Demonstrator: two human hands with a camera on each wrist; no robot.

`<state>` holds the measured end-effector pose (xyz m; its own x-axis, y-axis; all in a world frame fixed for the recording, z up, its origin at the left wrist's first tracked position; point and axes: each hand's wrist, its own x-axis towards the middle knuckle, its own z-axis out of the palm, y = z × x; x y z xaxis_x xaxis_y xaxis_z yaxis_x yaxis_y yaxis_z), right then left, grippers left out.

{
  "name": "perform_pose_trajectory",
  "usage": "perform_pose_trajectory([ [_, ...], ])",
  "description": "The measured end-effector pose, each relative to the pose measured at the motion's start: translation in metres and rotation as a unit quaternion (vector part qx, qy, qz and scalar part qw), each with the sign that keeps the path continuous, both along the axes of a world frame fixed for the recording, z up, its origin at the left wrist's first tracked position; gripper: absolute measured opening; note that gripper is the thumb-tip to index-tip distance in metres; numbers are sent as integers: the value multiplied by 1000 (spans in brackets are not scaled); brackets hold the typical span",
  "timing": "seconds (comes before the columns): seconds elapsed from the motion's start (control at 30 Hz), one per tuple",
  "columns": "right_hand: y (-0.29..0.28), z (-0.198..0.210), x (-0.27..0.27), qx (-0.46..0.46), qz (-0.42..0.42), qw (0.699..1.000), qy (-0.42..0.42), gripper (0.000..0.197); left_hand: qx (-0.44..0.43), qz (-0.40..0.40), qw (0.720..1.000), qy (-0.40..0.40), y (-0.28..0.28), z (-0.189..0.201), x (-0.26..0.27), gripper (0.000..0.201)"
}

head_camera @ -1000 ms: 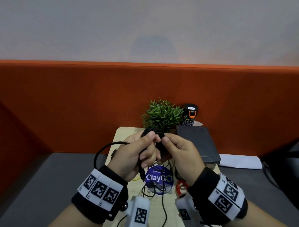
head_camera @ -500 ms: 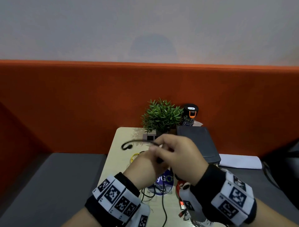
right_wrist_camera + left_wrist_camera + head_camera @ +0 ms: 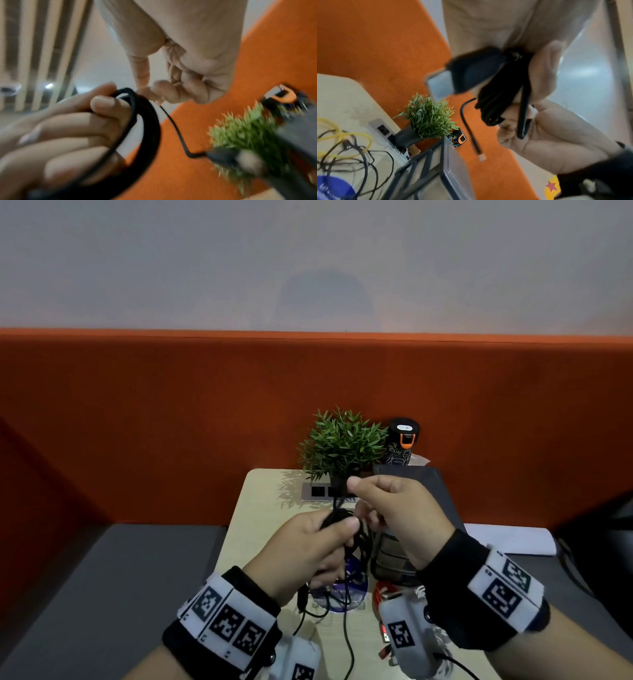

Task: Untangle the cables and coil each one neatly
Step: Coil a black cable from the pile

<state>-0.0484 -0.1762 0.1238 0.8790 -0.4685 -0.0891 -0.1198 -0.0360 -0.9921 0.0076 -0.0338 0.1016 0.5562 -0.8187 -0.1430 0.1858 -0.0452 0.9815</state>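
Observation:
My left hand (image 3: 337, 529) grips a black cable coil (image 3: 337, 517) above the beige table (image 3: 260, 508). In the left wrist view the coil (image 3: 498, 97) lies across my curled fingers, with a blurred USB plug (image 3: 453, 75) beside it and a loose end (image 3: 482, 157) dangling. My right hand (image 3: 356, 491) is just above the left, pinching the same black cable between thumb and fingertips (image 3: 154, 94). A strand runs from the pinch to a blurred plug (image 3: 223, 155). A yellow cable (image 3: 342, 136) and tangled black cables (image 3: 359, 155) lie on the table.
A potted plant (image 3: 342, 446) and a black bottle (image 3: 402, 445) stand at the table's back edge, by a socket plate (image 3: 318, 492). A dark wire tray (image 3: 428, 484) sits on the right. A blue round sticker (image 3: 352, 587) and a red cable (image 3: 383, 594) lie near me.
My right hand swept a cable turn across the left hand and now holds the strand higher, near the plant. The left hand has dropped lower with the coil.

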Motion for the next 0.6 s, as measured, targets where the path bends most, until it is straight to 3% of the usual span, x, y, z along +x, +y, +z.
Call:
perform_pose_trajectory([
  [0.1, 2, 2, -10, -74, 28, 996, -47, 34, -50, 65, 994, 68, 2, 3, 5, 33],
  [0.2, 3, -2, -18, -205, 93, 974, -25, 35, -83, 84, 986, 118, 4, 10, 9, 29],
  [0.27, 4, -7, -18, -271, 108, 956, -21, 37, -105, 67, 981, 147, 4, 13, 10, 28],
  [0.4, 5, -11, -19, -181, 165, 967, -65, 58, -100, 15, 980, 172, 6, 17, 9, 28],
  [0.6, -2, 3, -29, -331, 286, 894, -96, 87, -9, -105, 983, 153, 13, 13, 10, 28],
])
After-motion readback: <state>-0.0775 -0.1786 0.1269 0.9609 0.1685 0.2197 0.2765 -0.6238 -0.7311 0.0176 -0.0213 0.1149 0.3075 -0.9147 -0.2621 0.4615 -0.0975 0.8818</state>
